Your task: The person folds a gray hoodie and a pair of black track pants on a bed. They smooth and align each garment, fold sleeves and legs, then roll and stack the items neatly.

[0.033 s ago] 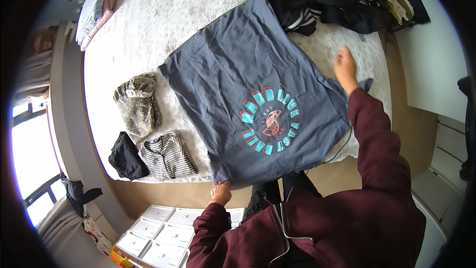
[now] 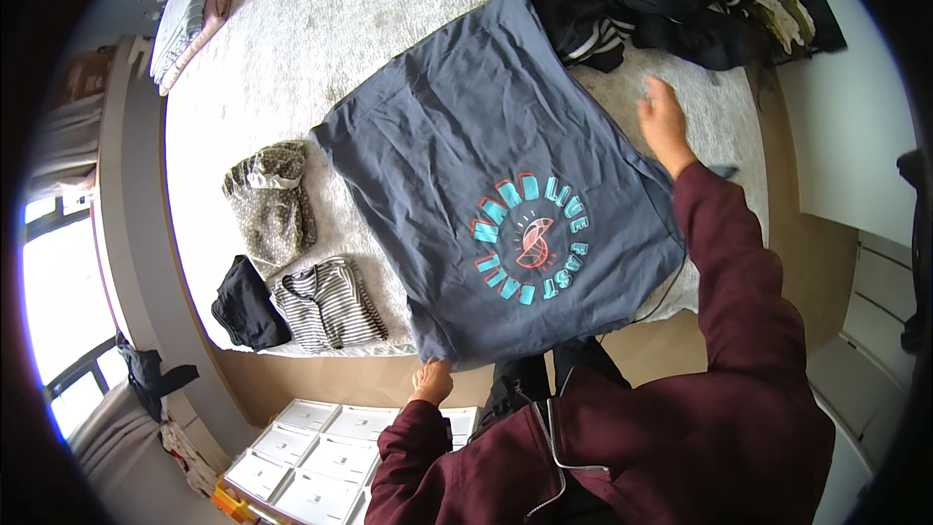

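A slate-grey shirt (image 2: 437,117) lies spread out on the bed, a round turquoise and red print on its lower part. My left hand (image 2: 431,382) is closed on the shirt's near left corner at the bed's edge. Above the bed, just off the shirt's right edge, my right hand (image 2: 665,122) is held with fingers stretched out and nothing in them. My right forearm hides part of that edge. A small end of grey cloth shows beyond the forearm.
Left of the shirt lie a folded black garment (image 2: 247,305), a folded striped top (image 2: 330,305) and a patterned olive bundle (image 2: 270,214). Black clothes (image 2: 671,0) are heaped at the far right. Folded bedding (image 2: 197,19) rests far left. White boxes (image 2: 326,462) stand below the bed's near edge.
My right hand has shifted slightly left, toward the shirt's right edge. My left hand stays at the near left corner.
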Demonstrator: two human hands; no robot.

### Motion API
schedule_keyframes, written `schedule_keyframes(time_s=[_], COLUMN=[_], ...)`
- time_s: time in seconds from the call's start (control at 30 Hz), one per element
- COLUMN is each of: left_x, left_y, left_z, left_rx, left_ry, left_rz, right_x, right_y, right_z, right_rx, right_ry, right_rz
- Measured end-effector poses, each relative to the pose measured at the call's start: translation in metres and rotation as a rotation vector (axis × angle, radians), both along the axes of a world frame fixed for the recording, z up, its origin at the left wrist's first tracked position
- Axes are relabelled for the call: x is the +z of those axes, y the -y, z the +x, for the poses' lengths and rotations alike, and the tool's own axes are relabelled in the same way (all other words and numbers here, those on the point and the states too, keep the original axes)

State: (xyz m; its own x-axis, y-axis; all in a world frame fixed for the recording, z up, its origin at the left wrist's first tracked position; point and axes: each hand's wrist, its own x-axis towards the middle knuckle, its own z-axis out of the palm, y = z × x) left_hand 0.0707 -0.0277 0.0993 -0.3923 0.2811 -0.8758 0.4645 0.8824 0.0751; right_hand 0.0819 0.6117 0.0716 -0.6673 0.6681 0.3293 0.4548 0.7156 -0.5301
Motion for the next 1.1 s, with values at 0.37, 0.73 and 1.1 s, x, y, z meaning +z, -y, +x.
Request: schedule_keyframes(time_s=[0.37,0.73,1.1], left_x=[-0.010,-0.027,-0.039], left_y=[0.041,0.046,0.060], left_z=[0.035,0.021,-0.002], left_rx=[0.288,0.338,0.560], left_ry=[-0.082,-0.179,-0.408], left_rz=[0.077,0.089,0.344], right_x=[0.019,0.104,0.022], right_y=[-0.034,-0.134,0.011], right_z=[-0.105,0.100,0.152], right_rx=[0.252,-0.272,0.161], right_ry=[0.696,1.011,0.536], right_rz=[0.144,-0.029,-0.120])
